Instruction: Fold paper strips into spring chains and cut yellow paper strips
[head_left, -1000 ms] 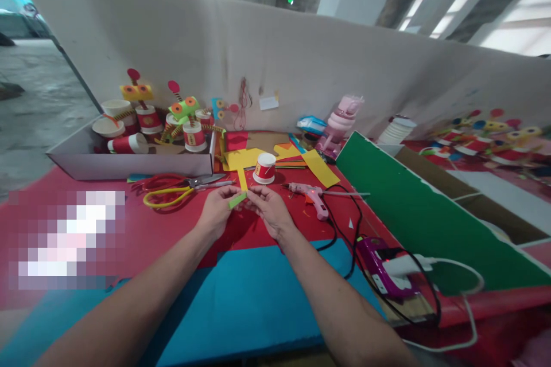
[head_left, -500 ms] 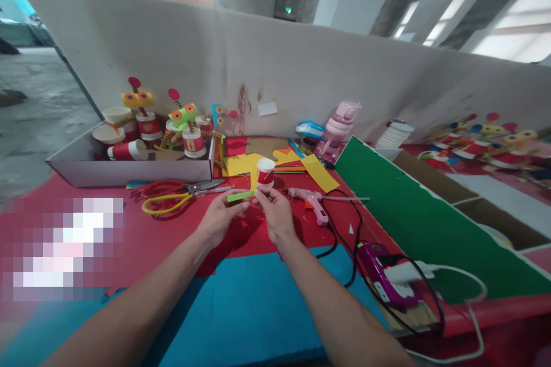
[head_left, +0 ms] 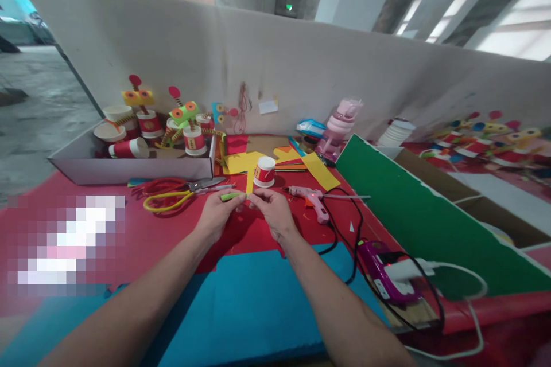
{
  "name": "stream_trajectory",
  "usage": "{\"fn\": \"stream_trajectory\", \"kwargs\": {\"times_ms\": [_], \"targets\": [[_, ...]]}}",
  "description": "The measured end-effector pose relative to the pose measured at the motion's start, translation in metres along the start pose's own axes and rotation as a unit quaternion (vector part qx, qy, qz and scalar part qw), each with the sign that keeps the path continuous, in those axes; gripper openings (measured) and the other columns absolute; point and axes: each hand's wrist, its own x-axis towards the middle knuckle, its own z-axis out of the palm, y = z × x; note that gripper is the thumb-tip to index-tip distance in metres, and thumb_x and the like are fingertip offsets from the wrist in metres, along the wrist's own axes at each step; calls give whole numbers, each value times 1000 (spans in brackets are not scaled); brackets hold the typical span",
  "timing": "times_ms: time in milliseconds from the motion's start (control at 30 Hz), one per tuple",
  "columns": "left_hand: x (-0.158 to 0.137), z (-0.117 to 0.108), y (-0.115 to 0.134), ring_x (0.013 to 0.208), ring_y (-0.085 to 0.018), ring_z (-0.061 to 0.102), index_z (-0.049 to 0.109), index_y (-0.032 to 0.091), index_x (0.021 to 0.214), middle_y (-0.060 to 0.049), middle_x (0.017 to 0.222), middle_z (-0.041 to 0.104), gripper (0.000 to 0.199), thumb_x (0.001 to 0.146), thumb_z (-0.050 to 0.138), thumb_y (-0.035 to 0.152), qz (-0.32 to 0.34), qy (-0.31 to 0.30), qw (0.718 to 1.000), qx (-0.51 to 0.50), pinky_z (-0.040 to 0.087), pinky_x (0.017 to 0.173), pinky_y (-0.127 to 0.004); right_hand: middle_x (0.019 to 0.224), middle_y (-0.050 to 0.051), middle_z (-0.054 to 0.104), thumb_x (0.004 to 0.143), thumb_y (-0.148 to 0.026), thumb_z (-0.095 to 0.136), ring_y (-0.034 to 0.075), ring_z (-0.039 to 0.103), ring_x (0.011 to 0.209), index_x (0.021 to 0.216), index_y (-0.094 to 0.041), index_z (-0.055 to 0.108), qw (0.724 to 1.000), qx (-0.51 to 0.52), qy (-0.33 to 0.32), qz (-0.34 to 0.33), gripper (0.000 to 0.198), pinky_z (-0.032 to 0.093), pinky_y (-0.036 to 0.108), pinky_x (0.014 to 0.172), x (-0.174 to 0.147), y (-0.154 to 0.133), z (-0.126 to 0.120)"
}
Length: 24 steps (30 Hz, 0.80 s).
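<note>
A narrow green paper strip (head_left: 227,197) and a longer yellow paper strip (head_left: 250,181) meet at the fingertips of a person working just in front of me, above the middle of a red work surface (head_left: 258,236). The left hand (head_left: 218,213) grasps the green strip between thumb and fingers, its far-left end poking out past the fingertips; the right hand (head_left: 274,213) pinches the near end of the yellow strip, which points away from the person. Whether the two strips are stuck together, I cannot tell, as the fingers cover the join. Just beyond the hands, a red and white paper cup (head_left: 264,172) stands upside down. Behind it lie yellow paper sheets (head_left: 236,163). To the right of the hands, a pink glue gun (head_left: 318,206) rests on its side, with a small red light on it. To the left lie scissors (head_left: 189,193) with a yellow handle. A blue sheet (head_left: 258,304) spreads beneath the forearms. Farther left, a shallow white box (head_left: 142,171) holds paper cups and cup figures, one with a green head (head_left: 184,113) and orange eyes. At right are a purple power strip (head_left: 372,254) and a long green panel (head_left: 430,218). A pale partition (head_left: 275,57) closes off the back.
</note>
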Motion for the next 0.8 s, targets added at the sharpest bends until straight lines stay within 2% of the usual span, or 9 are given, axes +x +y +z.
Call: {"fn": "stream_trajectory", "kwargs": {"times_ms": [133,267,333,400,500,633,700,800], "targets": [[0,-1,0,53,-9,47,67,13,69,1,54,57,22,66,77,33,1,1,1000,14,34,53,-22,59,-2,62,62,-35,75,13,55,58,71,-16,69,1000,-9,10,-18,21,45,26,61,-1,1,2],[1,-3,-1,53,-9,47,66,14,66,1,53,56,22,66,76,33,14,1,999,39,34,54,-22,64,-2,63,58,-37,77,12,56,58,75,-16,68,999,17,-18,31,28,47,27,64,0,1,0],[2,-4,-2,53,-10,47,67,14,66,1,53,56,22,65,77,33,22,7,998,57,35,55,-23,66,-1,64,59,-39,77,13,58,60,75,-16,67,998,-3,-43,43,30,48,28,65,1,1,-2],[2,-5,-2,52,-10,47,67,14,67,2,53,56,22,64,77,34,27,17,997,67,35,55,-23,70,1,66,62,-40,74,15,60,65,76,-16,67,997,-56,-50,13,29,49,29,67,2,0,-5],[2,-4,-1,52,-9,47,66,14,68,2,53,56,23,64,77,34,26,28,997,69,35,54,-22,81,5,70,68,-40,69,20,63,78,81,-17,69,984,-163,-20,-69,27,48,31,74,3,0,-9],[2,-1,0,52,-9,47,67,14,68,2,54,56,24,61,79,34,30,36,996,80,37,53,-22,79,5,71,69,-39,68,20,63,76,77,-17,67,960,-251,5,-121,24,48,31,72,3,-1,-11],[2,-1,-1,52,-9,48,67,14,68,2,55,56,24,63,78,35,38,38,996,74,37,52,-22,77,5,70,68,-38,69,20,63,74,76,-17,67,965,-233,6,-117,23,48,30,71,3,0,-10],[3,-2,-2,52,-9,47,64,15,66,2,56,56,24,67,75,36,47,42,997,50,37,52,-21,79,4,71,69,-37,69,19,63,75,79,-17,68,987,-134,7,-86,23,48,29,71,4,3,-8]]}}
